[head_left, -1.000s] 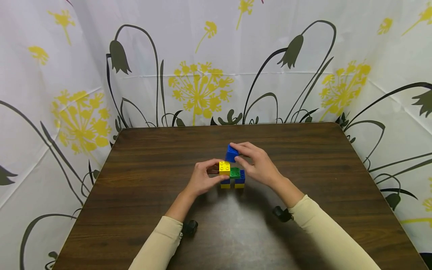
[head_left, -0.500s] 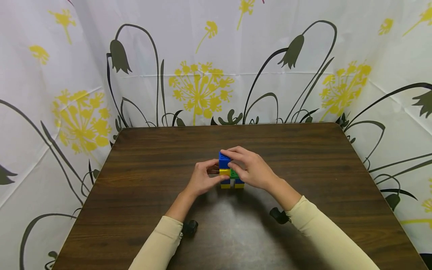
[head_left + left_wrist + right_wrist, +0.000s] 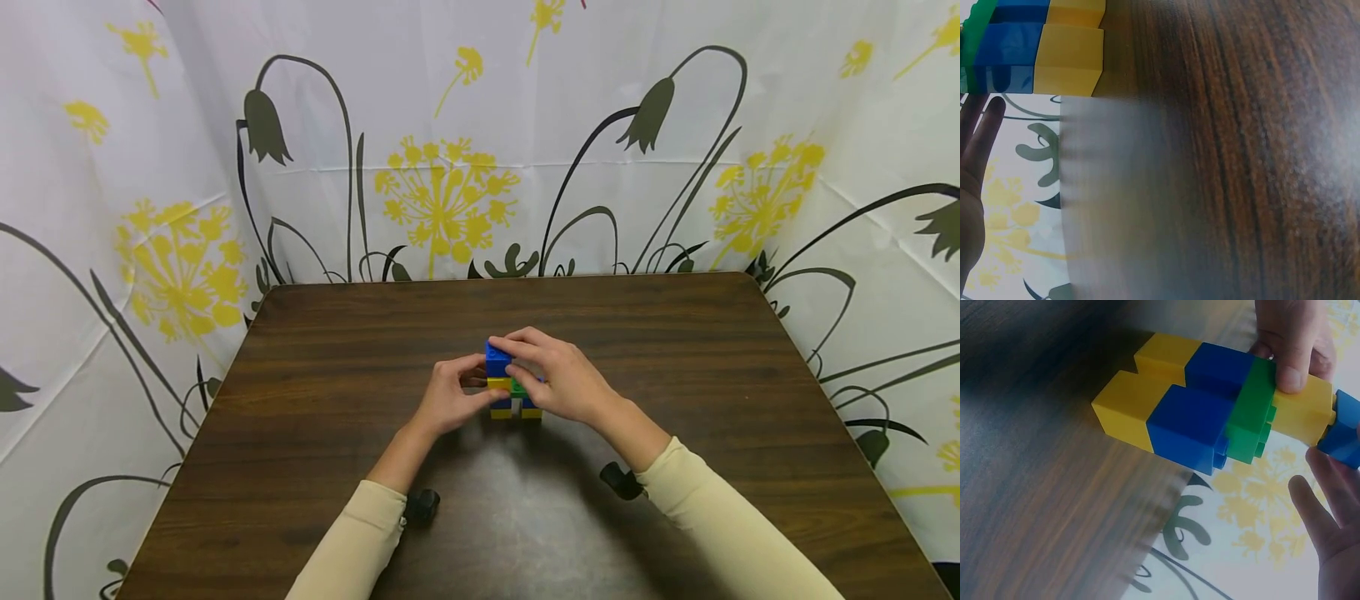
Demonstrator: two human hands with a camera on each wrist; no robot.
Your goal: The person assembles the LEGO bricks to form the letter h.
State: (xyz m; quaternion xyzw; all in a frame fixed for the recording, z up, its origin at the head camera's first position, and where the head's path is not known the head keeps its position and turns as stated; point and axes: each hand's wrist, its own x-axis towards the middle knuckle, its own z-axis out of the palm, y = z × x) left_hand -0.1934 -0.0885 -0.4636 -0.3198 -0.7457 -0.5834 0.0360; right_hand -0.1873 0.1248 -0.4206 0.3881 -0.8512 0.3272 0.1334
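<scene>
A small stack of toy building bricks stands on the table. Two legs, each a blue brick [image 3: 1188,425] on a yellow brick [image 3: 1129,403], carry a flat green brick [image 3: 1252,415] across their tops. Above the green one sits another yellow brick [image 3: 1302,406], gripped by my left hand [image 3: 453,393], its thumb on the near side and fingers behind. My right hand [image 3: 566,375] holds a top blue brick [image 3: 498,360] over that yellow brick. In the right wrist view some studs show between these two, and the blue one looks slightly tilted. The left wrist view cuts off the stack's upper part.
The brown wood-grain table [image 3: 337,333] spreads around the stack. Behind it hangs a white curtain [image 3: 562,100] with flower prints. Black wrist cameras, such as the left one [image 3: 423,506], sit below each hand near the sleeve cuffs.
My right hand has brought the blue brick leftward and down onto the upper yellow brick, then slightly lower in the last half second. My left hand has kept its grip in place.
</scene>
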